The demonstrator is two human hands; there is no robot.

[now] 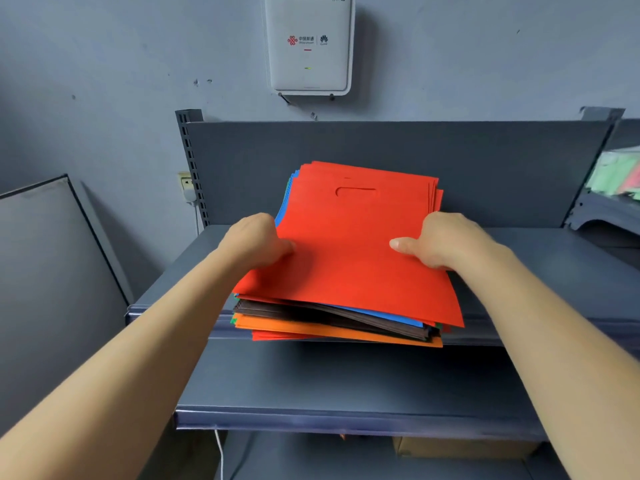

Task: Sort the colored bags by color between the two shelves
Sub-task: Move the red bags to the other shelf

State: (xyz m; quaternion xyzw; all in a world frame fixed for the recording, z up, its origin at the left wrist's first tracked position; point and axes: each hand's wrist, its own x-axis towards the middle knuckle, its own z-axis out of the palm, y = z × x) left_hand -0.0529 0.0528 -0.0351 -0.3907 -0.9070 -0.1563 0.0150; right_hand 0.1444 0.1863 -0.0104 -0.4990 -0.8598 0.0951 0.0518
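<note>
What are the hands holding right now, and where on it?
The top red bags: the left hand grips their left edge, the right hand their right edge.

A stack of bags (346,306) lies on the upper shelf (536,258).

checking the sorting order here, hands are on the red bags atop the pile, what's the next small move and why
Probably lift the red bags clear of the stack. The left hand and right hand grip their side edges, and blue, dark and orange layers lie mixed beneath on the upper shelf, so the reds look ready to come away as one colour group.
</note>
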